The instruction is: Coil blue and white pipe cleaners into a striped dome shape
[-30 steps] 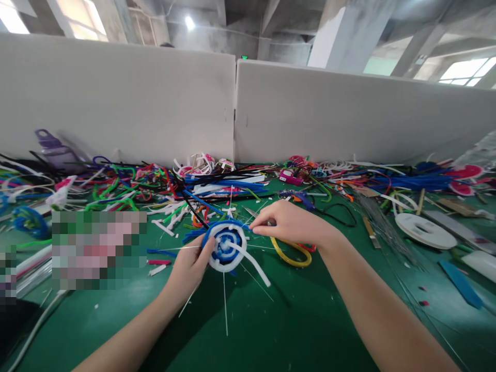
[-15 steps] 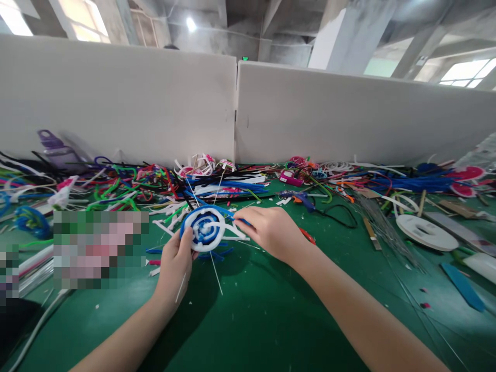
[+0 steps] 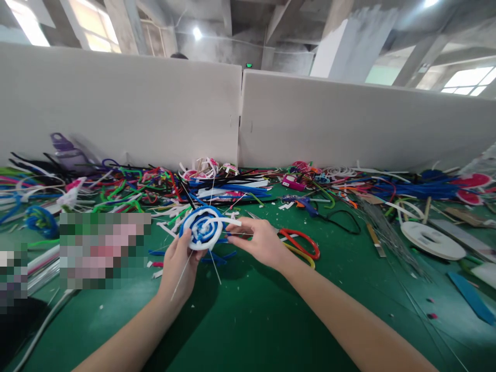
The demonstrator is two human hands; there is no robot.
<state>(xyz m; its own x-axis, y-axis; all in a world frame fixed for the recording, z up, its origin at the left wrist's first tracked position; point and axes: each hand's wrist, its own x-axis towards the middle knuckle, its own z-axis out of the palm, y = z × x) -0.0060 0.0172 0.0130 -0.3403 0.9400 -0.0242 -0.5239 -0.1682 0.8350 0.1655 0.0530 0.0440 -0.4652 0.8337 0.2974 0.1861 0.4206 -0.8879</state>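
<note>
Left hand [image 3: 179, 264] fingers clamped on coil [image 3: 203, 228]; right hand [image 3: 258, 242] fingers at its rim, grip unclear. Winding apparently in hand; next move calls for steady support.

A craft workshop, industrial in build

Fuzzy coloured stems [image 3: 248, 184] litter the green tabletop [image 3: 248, 325] beside an apparent glue gun [image 3: 308, 207]; beyond pale partitions [image 3: 349, 124], bare concrete beams [image 3: 279, 20] show at twelve o'clock, a paned window [image 3: 470, 80] at two.

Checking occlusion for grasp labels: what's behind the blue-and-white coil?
The left hand reaches partly behind the coil; thin wires stick out past its rim. The coil's back and the fingertips behind it are covered.
</note>
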